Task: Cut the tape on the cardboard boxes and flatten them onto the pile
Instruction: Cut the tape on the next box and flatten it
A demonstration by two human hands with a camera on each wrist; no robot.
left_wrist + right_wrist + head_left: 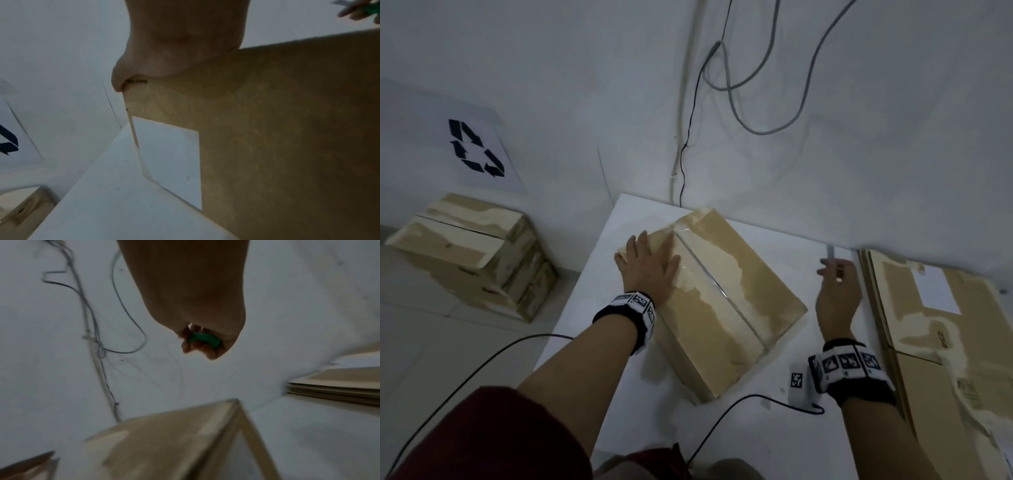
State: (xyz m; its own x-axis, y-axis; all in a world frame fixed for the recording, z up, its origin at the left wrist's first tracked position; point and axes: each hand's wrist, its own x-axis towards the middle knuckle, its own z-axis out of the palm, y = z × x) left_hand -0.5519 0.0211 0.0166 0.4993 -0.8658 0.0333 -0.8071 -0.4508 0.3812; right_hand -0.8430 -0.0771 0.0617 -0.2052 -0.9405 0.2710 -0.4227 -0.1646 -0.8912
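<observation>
A closed cardboard box (726, 291) lies askew on the white table (756, 445), with clear tape (717, 282) running along its centre seam. My left hand (650, 263) lies flat on the box's top near its far left corner, fingers straight; in the left wrist view the palm (180, 40) rests over the box's upper edge (287, 129). My right hand (837, 284) hovers to the right of the box, above the table, gripping a green-handled knife (205, 340). Its thin blade (830, 251) points away from me. The flattened pile (945, 325) lies just right of that hand.
Taped boxes (472, 253) are stacked on the floor at the left, below a recycling sign (476, 147) on the wall. Cables (726, 85) hang down the wall behind the table. A small white tagged device (799, 383) and its black cord lie on the table near my right wrist.
</observation>
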